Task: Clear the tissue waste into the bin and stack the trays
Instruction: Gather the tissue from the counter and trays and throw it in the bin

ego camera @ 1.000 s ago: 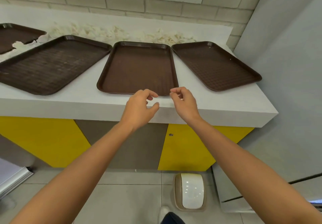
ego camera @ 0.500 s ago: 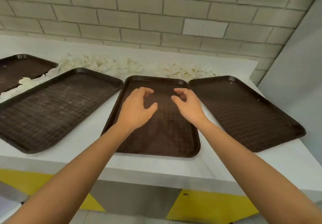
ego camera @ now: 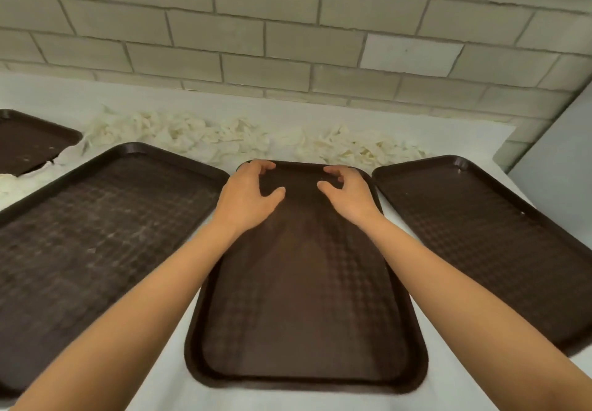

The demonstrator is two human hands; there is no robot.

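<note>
Brown trays are lying on the white counter (ego camera: 192, 97): a corner tray (ego camera: 28, 141) at 10 o'clock and a left tray (ego camera: 96, 234) at 9. The left hand (ego camera: 246, 199) and right hand (ego camera: 349, 196) are hovering over the middle tray (ego camera: 304, 314) near its 12 o'clock rim, fingers loosely curled, gripping nothing. A right tray (ego camera: 496, 244) is sitting at 3 o'clock. Tissue waste (ego camera: 224, 135) is lying behind the trays at 12.
</note>
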